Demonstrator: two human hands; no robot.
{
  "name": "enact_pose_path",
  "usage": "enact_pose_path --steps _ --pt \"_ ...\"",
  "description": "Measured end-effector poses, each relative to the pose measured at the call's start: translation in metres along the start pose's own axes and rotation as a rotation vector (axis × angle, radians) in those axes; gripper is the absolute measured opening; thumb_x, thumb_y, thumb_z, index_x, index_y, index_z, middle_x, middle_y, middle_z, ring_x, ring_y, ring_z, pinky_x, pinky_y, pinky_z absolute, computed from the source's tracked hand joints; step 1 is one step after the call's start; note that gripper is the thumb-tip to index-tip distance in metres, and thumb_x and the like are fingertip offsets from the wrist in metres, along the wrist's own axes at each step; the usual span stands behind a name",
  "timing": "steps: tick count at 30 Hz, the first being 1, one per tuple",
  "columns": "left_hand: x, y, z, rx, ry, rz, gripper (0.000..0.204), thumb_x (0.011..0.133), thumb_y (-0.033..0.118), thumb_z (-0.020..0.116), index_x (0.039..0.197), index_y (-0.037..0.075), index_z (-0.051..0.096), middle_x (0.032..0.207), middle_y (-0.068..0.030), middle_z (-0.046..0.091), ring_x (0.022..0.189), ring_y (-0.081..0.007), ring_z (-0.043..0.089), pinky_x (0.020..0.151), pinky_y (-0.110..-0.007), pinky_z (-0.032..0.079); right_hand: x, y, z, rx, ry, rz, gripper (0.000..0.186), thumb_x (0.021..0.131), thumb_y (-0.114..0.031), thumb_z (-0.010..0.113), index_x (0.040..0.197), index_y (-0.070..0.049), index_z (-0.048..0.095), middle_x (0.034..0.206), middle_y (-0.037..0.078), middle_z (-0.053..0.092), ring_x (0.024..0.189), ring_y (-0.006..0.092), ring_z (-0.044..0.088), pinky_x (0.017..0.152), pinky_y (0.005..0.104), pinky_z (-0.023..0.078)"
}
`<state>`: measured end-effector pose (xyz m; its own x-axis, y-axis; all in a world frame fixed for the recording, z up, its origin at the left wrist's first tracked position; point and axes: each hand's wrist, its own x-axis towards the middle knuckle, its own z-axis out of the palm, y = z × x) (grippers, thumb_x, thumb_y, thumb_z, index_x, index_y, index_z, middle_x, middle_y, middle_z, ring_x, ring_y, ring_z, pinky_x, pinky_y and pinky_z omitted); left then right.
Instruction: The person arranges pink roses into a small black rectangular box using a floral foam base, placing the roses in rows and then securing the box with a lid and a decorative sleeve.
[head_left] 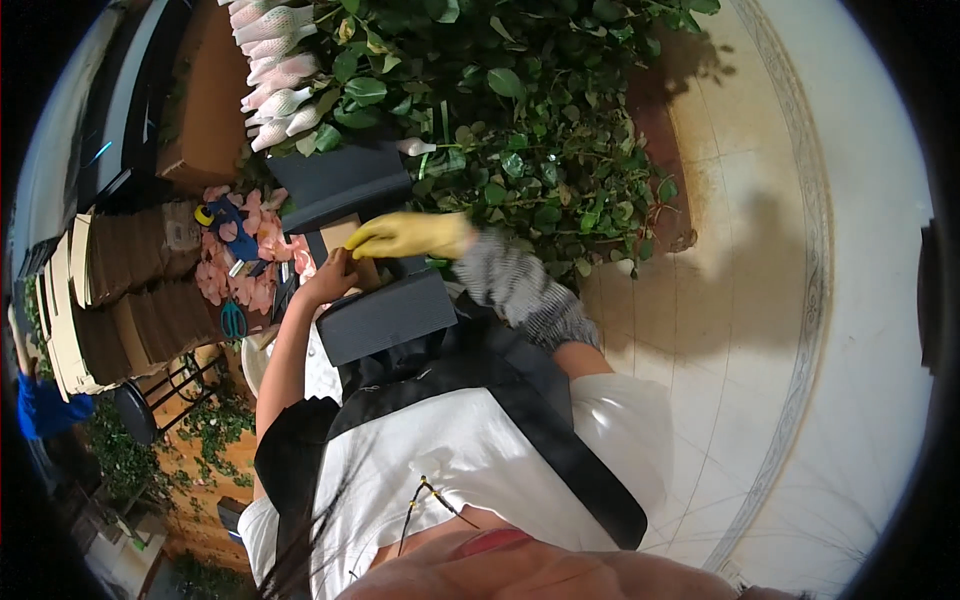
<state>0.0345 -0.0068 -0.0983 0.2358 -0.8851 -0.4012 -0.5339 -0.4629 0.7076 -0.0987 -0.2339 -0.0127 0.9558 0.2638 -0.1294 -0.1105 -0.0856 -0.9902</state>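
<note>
While both hands grip a flat tan card [352, 240], bare left hand [330, 280], rubbery yellow-gloved right hand [410, 236], dark boxy tray [385, 318].

A dark grey flat box [385, 315] lies before the person, another dark grey box panel [340, 185] behind it. Green leafy stems [500, 130] lie behind and right; pink fallen petals [255, 265] and stacked brown cardboard trays [130, 290] lie left.

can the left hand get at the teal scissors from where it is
Probably yes: the bare left hand is at the brown card, and the teal scissors lie just beyond to its left among pink petals, uncovered.
</note>
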Motion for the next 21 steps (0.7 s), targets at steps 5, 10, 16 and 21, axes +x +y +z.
enact_pose_path --steps 5,10,16,21 --pt "-0.001 0.021 -0.016 -0.103 -0.083 -0.111 0.042 0.091 0.025 0.068 0.117 -0.003 0.052 0.114 -0.0206 0.057 0.100 -0.0277 0.063 0.088 -0.036 0.051 -0.106 -0.025 -0.099 -0.802 0.974 0.339 0.036 0.091 -0.023 0.068 0.125 -0.015 0.064 0.126 0.008 0.065 0.116 0.0255 0.062 0.101 0.0422 0.051" --pt "0.007 0.025 -0.020 -0.201 -0.120 -0.144 0.035 0.094 0.028 0.066 0.107 -0.004 0.057 0.104 -0.0183 0.061 0.092 -0.0238 0.063 0.081 -0.034 0.052 -0.172 0.032 -0.159 -1.325 1.124 0.323 0.033 0.072 -0.003 0.071 0.105 -0.007 0.070 0.130 0.014 0.063 0.125 0.0355 0.053 0.109 0.0448 0.041" --pt "-0.003 0.020 -0.026 -0.342 -0.150 -0.181 0.049 0.099 0.039 0.060 0.121 -0.004 0.057 0.113 -0.0172 0.063 0.096 -0.0210 0.063 0.084 -0.033 0.052 -0.208 -0.108 -0.089 -1.146 1.052 0.039 0.043 0.060 0.016 0.063 0.100 -0.002 0.066 0.101 0.016 0.068 0.096 0.0363 0.064 0.087 0.0444 0.052" --pt "-0.004 0.018 -0.051 -0.690 -0.206 -0.199 0.058 0.102 0.053 0.048 0.130 0.003 0.060 0.111 -0.0116 0.068 0.096 -0.0200 0.065 0.088 -0.035 0.054 -0.140 -0.036 0.013 -1.088 0.564 0.202 0.018 0.077 0.005 0.062 0.089 -0.008 0.066 0.077 0.012 0.061 0.078 0.0311 0.063 0.076 0.0421 0.053"
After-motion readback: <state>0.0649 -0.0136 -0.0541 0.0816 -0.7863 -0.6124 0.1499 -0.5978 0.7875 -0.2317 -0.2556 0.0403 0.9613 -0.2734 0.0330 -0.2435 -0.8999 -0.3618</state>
